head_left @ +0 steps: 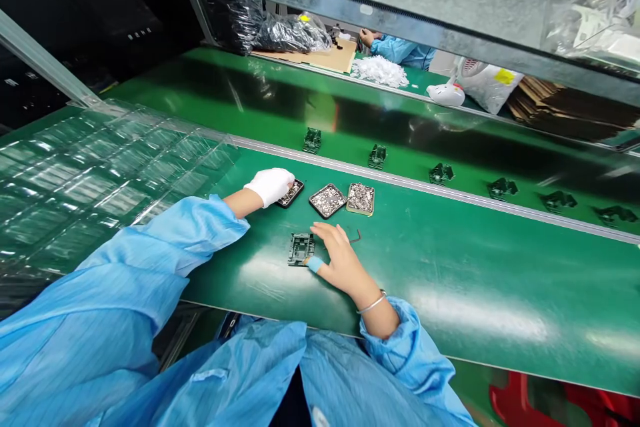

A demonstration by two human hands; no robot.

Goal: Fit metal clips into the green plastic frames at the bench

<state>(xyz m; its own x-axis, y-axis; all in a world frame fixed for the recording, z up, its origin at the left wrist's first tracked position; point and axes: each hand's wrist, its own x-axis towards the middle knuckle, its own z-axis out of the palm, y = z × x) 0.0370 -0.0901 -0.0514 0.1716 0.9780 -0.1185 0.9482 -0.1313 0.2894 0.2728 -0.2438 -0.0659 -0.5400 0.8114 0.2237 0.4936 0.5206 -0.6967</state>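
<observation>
My left hand [270,186], in a white glove, reaches over the leftmost small black tray [295,195]. Its fingers are pinched together at the small parts inside; whatever they hold is hidden. In front of me a green circuit board [300,248] lies on the bench. My bare right hand [341,259], blue tape round the thumb, holds the board's right edge between thumb and fingertips. A second black tray [327,201] and a pale-rimmed tray [361,199], both filled with small metal parts, stand right of the first. A thin bent hex key [356,236] lies beyond my right hand.
Several circuit boards [378,156] sit in a row on the green strip behind the metal rail [400,181]. Clear plastic blister trays [100,187] cover the left side. A metal shelf [380,7] hangs overhead. Across the bench, a co-worker's blue sleeve [403,51] shows near white parts [380,71].
</observation>
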